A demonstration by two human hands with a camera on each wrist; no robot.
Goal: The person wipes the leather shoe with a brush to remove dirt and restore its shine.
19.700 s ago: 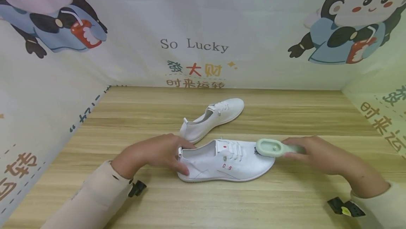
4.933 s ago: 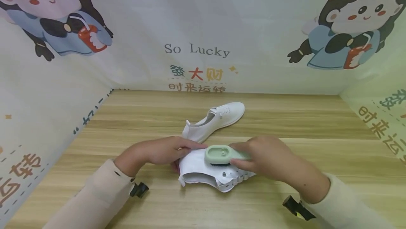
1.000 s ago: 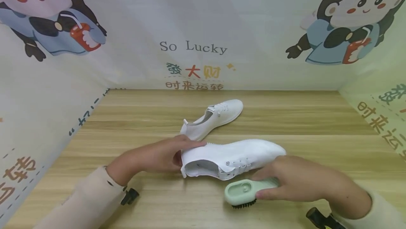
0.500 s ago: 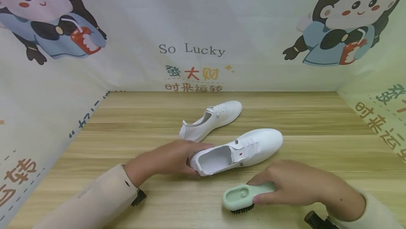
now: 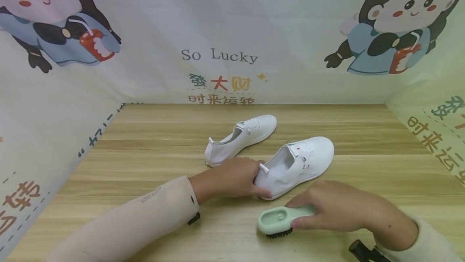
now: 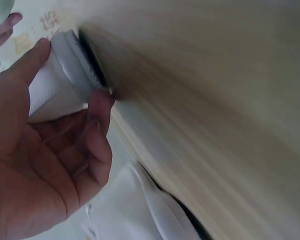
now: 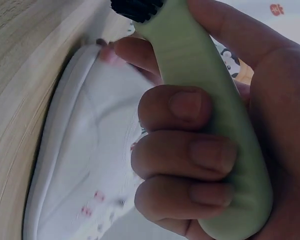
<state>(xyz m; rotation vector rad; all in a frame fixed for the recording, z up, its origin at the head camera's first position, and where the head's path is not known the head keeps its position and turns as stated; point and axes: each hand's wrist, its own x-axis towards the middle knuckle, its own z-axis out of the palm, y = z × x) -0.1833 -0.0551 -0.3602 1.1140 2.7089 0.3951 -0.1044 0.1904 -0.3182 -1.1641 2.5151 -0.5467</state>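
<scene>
A white lace-up shoe (image 5: 316,159) stands sole down on the wooden tabletop, its toe pointing away to the right. My left hand (image 5: 229,177) grips it by the heel; in the left wrist view the thumb lies on one side of the heel (image 6: 65,70) and curled fingers on the other. My right hand (image 5: 338,207) holds a pale green brush (image 5: 270,219) by its handle, black bristles down, in front of the shoe. Fingers wrap the handle (image 7: 215,100) in the right wrist view. Whether the bristles touch the table I cannot tell.
The matching white shoe (image 5: 258,128) stands behind, its heel close to my left hand. Cloth walls with cartoon prints (image 5: 218,19) enclose the wooden tabletop (image 5: 163,133) at the back and both sides.
Earlier the brush was on the shoe's toe, then on its side. Within the last second my left hand has turned the shoe from its side to upright and shifted it rightward and back.
</scene>
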